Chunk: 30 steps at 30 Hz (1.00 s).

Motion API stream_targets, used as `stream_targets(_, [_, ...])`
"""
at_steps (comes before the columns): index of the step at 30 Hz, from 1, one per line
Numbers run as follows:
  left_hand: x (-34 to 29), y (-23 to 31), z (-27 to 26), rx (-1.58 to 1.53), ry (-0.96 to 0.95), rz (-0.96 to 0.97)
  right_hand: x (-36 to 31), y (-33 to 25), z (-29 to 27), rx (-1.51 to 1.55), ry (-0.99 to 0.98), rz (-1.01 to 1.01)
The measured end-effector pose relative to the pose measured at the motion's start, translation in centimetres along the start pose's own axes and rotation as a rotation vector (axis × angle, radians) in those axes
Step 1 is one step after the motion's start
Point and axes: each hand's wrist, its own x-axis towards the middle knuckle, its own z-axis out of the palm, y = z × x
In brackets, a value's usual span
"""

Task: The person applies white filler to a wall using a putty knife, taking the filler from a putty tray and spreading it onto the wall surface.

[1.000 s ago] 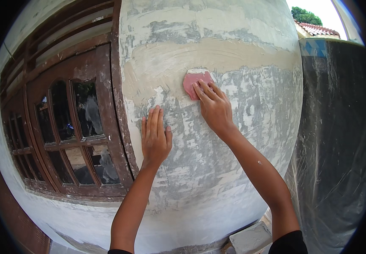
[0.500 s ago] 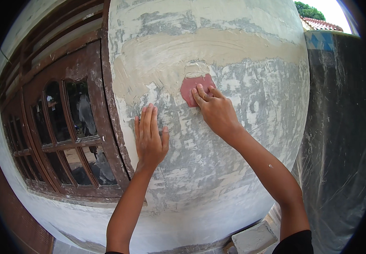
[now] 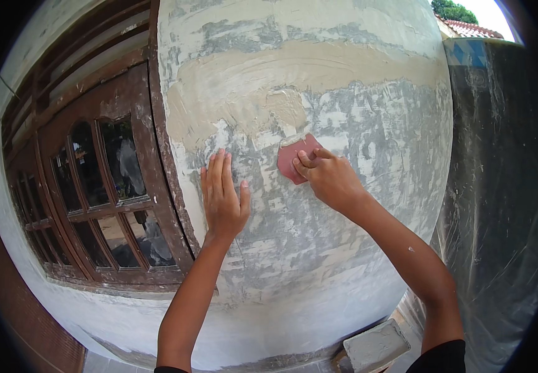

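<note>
A pink, many-sided flat putty spreader [image 3: 292, 160] rests against the patchy grey-and-white wall [image 3: 356, 242]. My right hand [image 3: 338, 185] grips it, fingers pressed on its face, with some beige putty along its upper edge. Just above it, a fresh dab of putty [image 3: 286, 107] joins the beige putty band [image 3: 244, 78] running across the wall. To the left, my left hand [image 3: 224, 202] lies flat on the wall with fingers stretched upward and thumb apart, holding nothing.
A brown wooden window [image 3: 110, 211] with dark glass panes is on the left. Low at the right sits a rectangular container [image 3: 377, 345] with a grey, putty-like surface. Dark plastic sheeting [image 3: 499, 205] hangs along the right, below a tiled roof [image 3: 473, 30] in the distance.
My right hand has drawn the spreader down and slightly right, leaving a dab of putty on the wall above. The left hand stays in nearly the same place.
</note>
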Motion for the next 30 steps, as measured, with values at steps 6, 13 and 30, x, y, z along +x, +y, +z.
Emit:
stream_targets(6, [0.2,0.0,0.0,-0.029,-0.012,0.026,-3.2,-1.2,-0.8,0.11,-0.072,0.005])
stream_targets(13, [0.4,-0.3,0.7,0.034,0.018,0.052,-2.8,-2.7,1.1,0.139,0.448,0.028])
stream_targets(30, [0.1,-0.2,1.1,0.11,-0.005,0.061,8.7,6.7,-0.3,0.78,0.582,0.65])
